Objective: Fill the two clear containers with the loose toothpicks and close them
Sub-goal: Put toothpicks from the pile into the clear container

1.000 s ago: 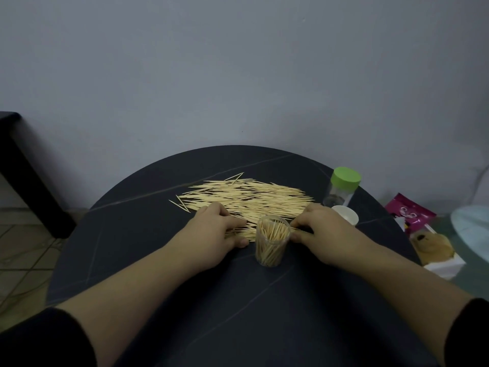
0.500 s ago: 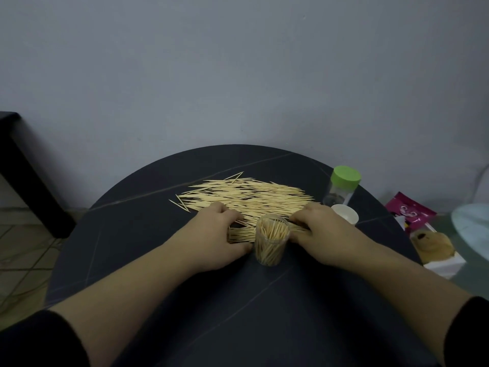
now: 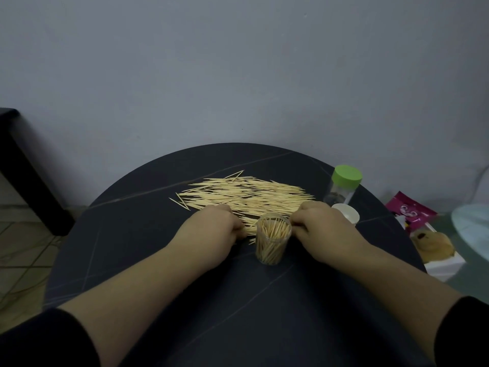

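A spread of loose toothpicks (image 3: 246, 194) lies on the round black table (image 3: 132, 234). In front of it stands an open clear container (image 3: 272, 241), nearly full of upright toothpicks. My left hand (image 3: 211, 229) and my right hand (image 3: 322, 226) sit on either side of the container, fingers curled, each pinching an end of a bundle of toothpicks that runs behind the container. A second clear container with a green lid (image 3: 342, 188) stands closed at the back right. A white lid (image 3: 345, 211) lies beside it.
Off the table's right edge are a pink packet (image 3: 412, 210), a white box with a brown bun (image 3: 436, 250) and a pale round object (image 3: 471, 223). A dark piece of furniture (image 3: 23, 170) stands at the left by the wall.
Both hands have drawn a bundle of toothpicks from the pile's front edge toward each other, squeezing it together just behind the open container.
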